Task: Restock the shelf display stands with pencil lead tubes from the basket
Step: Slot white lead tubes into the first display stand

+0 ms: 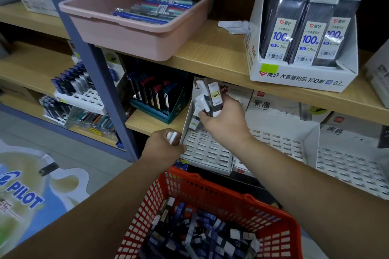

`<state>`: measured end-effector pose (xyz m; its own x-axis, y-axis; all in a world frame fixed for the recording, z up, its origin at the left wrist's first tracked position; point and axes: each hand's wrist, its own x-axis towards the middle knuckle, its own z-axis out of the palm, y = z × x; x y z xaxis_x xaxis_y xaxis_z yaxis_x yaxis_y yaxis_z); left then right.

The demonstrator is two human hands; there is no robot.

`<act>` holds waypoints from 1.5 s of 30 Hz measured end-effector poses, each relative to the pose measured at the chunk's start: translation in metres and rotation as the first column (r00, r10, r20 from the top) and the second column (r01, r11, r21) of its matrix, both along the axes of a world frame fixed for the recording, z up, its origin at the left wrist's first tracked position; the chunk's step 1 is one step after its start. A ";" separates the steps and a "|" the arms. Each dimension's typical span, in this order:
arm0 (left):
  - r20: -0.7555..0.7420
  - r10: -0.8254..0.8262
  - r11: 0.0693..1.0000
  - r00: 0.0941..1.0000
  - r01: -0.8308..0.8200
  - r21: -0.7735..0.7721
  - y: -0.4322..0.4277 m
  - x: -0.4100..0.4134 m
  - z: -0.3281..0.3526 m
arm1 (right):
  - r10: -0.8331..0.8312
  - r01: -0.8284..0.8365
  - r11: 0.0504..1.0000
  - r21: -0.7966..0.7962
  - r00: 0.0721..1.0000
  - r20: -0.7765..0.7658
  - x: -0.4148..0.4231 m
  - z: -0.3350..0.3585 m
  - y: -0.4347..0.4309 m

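Light wooden shelves (212, 57) on blue uprights (101, 73) above grey floor (69, 153).

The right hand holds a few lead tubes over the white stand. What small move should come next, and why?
Probably lower the right hand and push one of its lead tubes into an empty slot of the white display stand: the hand grips the bunch just above it, and most slots there stand empty.

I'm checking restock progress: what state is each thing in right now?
Right hand, grips several tubes.
Left hand, grips white-capped tubes.
Stand, slots almost all empty.
Basket, holds many loose tubes.
Pink bin, holds pens.
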<state>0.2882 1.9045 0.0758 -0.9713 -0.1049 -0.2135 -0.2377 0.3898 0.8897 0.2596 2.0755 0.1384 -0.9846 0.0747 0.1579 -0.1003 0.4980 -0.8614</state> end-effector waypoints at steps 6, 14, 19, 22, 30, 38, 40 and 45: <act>0.047 0.008 0.996 0.999 -0.012 0.088 -0.003 -0.004 -0.002 | -0.002 0.004 0.992 0.130 1.000 -0.014 -0.013 -0.003 0.004; 0.088 0.013 0.991 0.996 -0.025 0.131 -0.004 -0.008 -0.006 | 0.083 -0.072 0.952 0.297 0.996 -0.023 -0.018 0.002 0.014; 0.109 -0.005 0.991 0.994 -0.009 0.133 -0.003 -0.003 0.000 | 0.064 -0.051 0.946 0.321 0.998 -0.029 -0.018 -0.010 0.005; 0.142 -0.060 0.990 0.988 0.040 0.137 -0.006 -0.001 0.009 | 0.053 -0.051 0.961 0.270 0.999 0.000 -0.020 -0.015 -0.003; 0.205 -0.217 0.933 0.954 0.141 0.331 -0.019 0.005 0.046 | -0.018 0.023 0.998 -0.050 0.994 0.106 -0.009 0.000 0.009; 0.062 -0.280 0.854 0.958 0.219 0.473 -0.014 0.013 0.057 | 0.090 0.090 0.905 -0.416 0.914 0.395 0.022 0.010 0.010; 0.042 -0.322 0.855 0.946 0.271 0.443 -0.011 0.016 0.060 | 0.090 0.104 0.897 -0.429 0.908 0.409 0.026 0.011 0.012; 0.088 -0.310 0.860 0.947 0.239 0.451 -0.002 0.019 0.061 | 0.074 0.081 0.903 -0.422 0.938 0.337 0.036 0.009 0.021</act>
<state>0.3070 1.9021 0.1373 -0.8988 0.2971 -0.3223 -0.3232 0.0475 0.9451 0.2955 2.0961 0.1469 -0.9710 0.0615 -0.2310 0.2354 0.0774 -0.9688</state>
